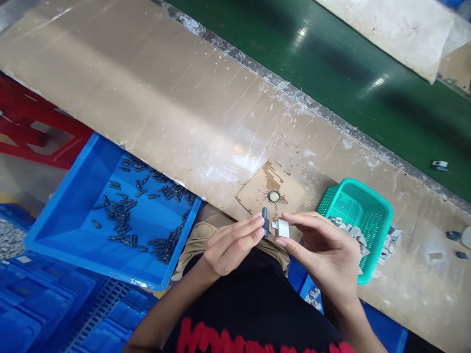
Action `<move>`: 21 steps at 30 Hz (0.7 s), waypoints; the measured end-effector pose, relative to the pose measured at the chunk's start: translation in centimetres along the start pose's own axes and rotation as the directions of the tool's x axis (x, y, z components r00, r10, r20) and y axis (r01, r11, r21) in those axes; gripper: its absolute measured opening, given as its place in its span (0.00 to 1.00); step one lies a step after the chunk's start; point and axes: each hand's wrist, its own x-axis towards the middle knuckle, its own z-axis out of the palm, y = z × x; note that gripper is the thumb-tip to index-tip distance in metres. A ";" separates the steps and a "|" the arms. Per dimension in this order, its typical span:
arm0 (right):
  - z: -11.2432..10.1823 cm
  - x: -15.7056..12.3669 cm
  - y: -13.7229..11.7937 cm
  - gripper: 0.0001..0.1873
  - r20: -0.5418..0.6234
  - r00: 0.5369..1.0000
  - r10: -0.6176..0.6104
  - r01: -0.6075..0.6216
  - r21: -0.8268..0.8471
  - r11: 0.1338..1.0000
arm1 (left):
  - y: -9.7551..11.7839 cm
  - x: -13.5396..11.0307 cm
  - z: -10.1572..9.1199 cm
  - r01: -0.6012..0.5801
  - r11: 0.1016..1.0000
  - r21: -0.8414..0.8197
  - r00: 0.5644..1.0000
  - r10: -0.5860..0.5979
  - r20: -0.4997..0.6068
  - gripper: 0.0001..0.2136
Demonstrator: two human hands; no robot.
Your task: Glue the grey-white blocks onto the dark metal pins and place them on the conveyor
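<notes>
My left hand (228, 249) pinches a slate-grey peg (265, 214), my right hand (331, 241) a white block (283, 228), seemingly keeping its stub (274, 225) clear.

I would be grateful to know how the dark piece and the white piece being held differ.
The dark piece is slim and rod-like, while the white piece has a broader, boxy body. The dark piece is in the left grip; the white piece is in the right grip. Both are small and held at the fingertips.
</notes>
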 end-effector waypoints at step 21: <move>-9.0 7.8 4.8 0.18 -0.294 0.954 0.057 -0.188 -0.438 0.879 | -2.0 -0.7 -0.7 0.464 0.880 0.099 0.884 -0.455 -0.104 0.20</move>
